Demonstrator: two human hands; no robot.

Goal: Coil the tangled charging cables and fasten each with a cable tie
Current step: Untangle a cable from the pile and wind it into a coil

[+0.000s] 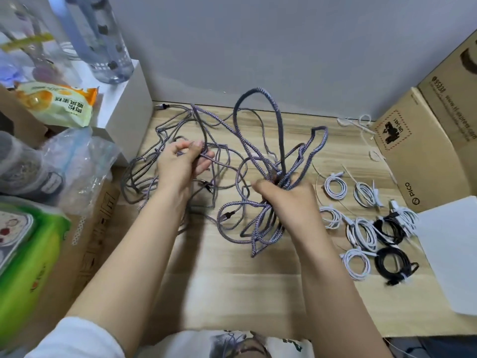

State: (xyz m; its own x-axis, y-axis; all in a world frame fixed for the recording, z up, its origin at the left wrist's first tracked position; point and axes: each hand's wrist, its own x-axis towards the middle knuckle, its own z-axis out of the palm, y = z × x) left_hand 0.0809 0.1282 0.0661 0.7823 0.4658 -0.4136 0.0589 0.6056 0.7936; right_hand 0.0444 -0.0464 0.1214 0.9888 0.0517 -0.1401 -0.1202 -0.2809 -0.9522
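The middle of the gathered braided cable loops (273, 156) is hidden inside the right hand (291, 195), so the number of strands held cannot be told. Part of a strand is covered by the thumb and fingers of the left hand (180, 164). The bottles (103, 34) at upper left are blurred and cut off by the top edge. The green package (28, 254) is cropped at the left edge, the white sheet (451, 249) at the right. The ties on the coiled cables (361, 233) are too small to be made out.

Tangled cables (206, 156) mid-desk (219, 280), coiled cables (366, 228) right, cardboard box (418, 156) behind
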